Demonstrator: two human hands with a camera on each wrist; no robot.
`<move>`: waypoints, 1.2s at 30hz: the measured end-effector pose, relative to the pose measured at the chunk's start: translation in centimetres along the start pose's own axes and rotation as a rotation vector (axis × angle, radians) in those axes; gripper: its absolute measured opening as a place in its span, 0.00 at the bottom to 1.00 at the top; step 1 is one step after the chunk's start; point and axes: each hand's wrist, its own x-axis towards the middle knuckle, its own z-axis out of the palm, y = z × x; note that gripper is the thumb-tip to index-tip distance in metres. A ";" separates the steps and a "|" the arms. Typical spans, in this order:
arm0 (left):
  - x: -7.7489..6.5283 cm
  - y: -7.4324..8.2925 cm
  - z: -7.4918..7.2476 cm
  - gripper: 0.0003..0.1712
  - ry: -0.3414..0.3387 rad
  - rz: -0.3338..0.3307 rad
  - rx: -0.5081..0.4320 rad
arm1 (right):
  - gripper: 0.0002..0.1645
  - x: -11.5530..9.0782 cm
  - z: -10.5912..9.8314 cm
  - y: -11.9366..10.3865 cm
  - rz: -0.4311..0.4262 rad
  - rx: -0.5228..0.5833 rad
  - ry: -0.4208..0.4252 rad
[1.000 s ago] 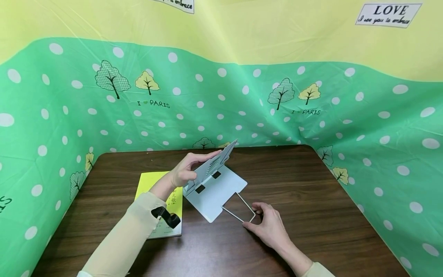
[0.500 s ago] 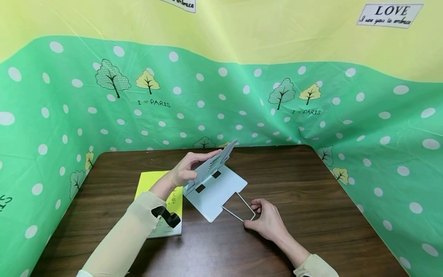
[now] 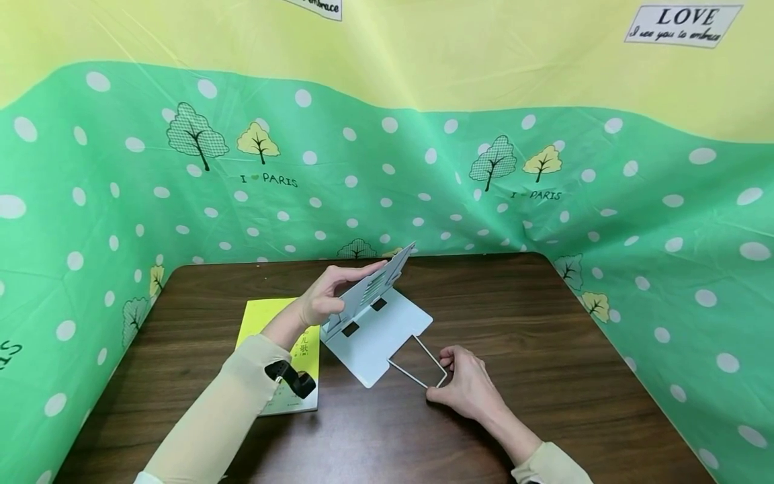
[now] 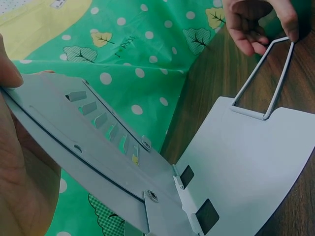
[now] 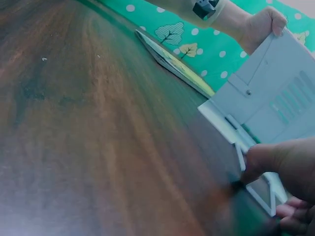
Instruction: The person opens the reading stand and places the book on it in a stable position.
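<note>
A pale grey metal folding book stand (image 3: 387, 329) stands part-unfolded on the table, its base flat and its slotted panel (image 4: 106, 125) tilted upward. Two dark square pads (image 4: 207, 216) show on the base near the hinge. With thumb on one side and fingers on the other, my left hand (image 3: 320, 299) grips the panel's upper edge. A bent wire loop (image 4: 280, 79) sticks out from the base toward the right. My right hand (image 3: 471, 383) pinches the loop's outer end between thumb and fingers; some of those fingers are partly hidden in the head view.
A yellow-covered book (image 3: 259, 316) lies left of the stand, partly under my left forearm. The dark wooden table (image 3: 532, 323) is bordered by a green and yellow patterned cloth (image 3: 387, 181) behind and at both sides.
Over the last second my right hand shifts very slightly at the wire loop's end. The stand, my left hand and the book stay in place.
</note>
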 end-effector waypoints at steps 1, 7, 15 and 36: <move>0.0 0.0 0.0 0.57 0.002 0.000 0.006 | 0.39 -0.1 -0.1 0.0 -0.007 -0.011 -0.004; 0.0 0.1 0.1 0.57 0.006 -0.010 0.015 | 0.37 -0.1 -0.4 -0.1 -0.019 -0.010 -0.001; -0.1 0.3 0.2 0.57 0.010 -0.007 0.023 | 0.37 0.1 0.2 0.3 0.013 0.009 0.004; -0.1 0.0 0.2 0.56 0.014 0.000 -0.002 | 0.29 -0.5 -0.4 0.3 0.009 -0.081 0.009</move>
